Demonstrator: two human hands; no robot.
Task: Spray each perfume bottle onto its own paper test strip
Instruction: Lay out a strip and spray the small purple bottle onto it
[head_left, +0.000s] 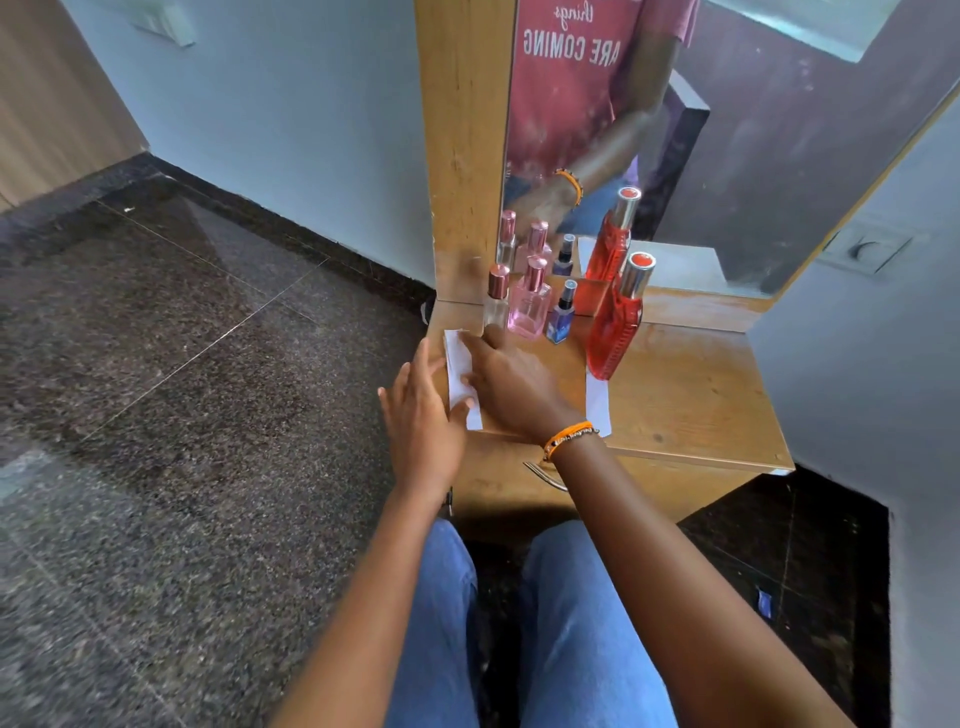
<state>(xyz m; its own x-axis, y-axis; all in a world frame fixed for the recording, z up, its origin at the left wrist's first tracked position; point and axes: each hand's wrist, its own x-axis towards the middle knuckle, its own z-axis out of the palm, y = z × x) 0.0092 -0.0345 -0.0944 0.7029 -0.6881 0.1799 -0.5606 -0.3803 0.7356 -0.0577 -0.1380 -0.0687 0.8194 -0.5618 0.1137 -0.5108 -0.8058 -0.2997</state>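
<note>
Strips first: one white strip (459, 372) lies at the tabletop's (691, 395) left edge, and both hands are on it. The right hand (511, 382), with an orange bracelet (567, 437) at the wrist, lies flat across the paper, fingers stretched toward the back, holding nothing. The left hand (423, 415) comes in from off the left edge, fingers spread, thumb touching the strip's near end. It looks like laying out or straightening, not spraying.

Four bottles stand in a row along the back edge, in front of the mirror (727, 156). From the left: a clear bottle (496, 304) with a pink cap, a pink bottle (530, 306), a small blue bottle (562, 319), and a tall red bottle (618, 322) nearest the middle of the tabletop. All four are upright, and no hand is on any of them.

A second strip (597, 402) lies in front of the red bottle, its far end just under the bottle's base. Whether more strips sit beneath the right hand cannot be told; it covers that part of the tabletop.

So where does the task stand? Early, by the look of it. Only two strips show for four bottles, no bottle is lifted, and no wet mark can be made out on either paper. The likely remainder: finish placing strips, then pick up each bottle in turn and spray its own paper.
</note>
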